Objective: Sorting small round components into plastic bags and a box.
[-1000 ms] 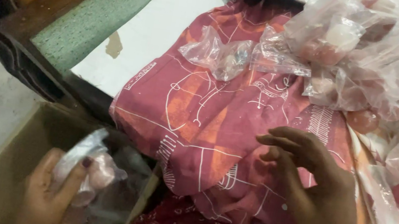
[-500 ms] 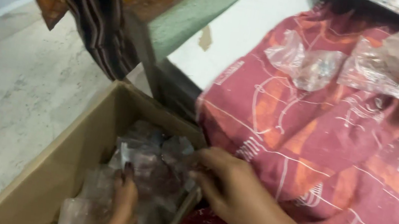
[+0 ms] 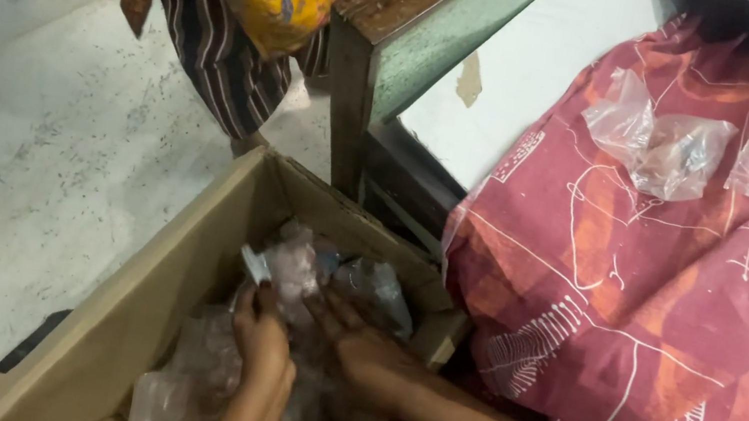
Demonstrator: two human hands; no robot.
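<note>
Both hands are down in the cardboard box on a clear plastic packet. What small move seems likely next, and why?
Probably a release: letting the clear plastic packet settle onto the pile of packets in the cardboard box. The left hand has it by its lower end, the right hand lies against it, and it already rests low among the others. How firm the grip is cannot be told.

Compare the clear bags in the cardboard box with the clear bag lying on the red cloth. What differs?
The bags in the box are piled together, with both hands on them; the bag on the red cloth lies alone, untouched. The box bags sit low at floor level; the cloth bag rests higher up. Both are crumpled clear plastic with pinkish contents.
</note>
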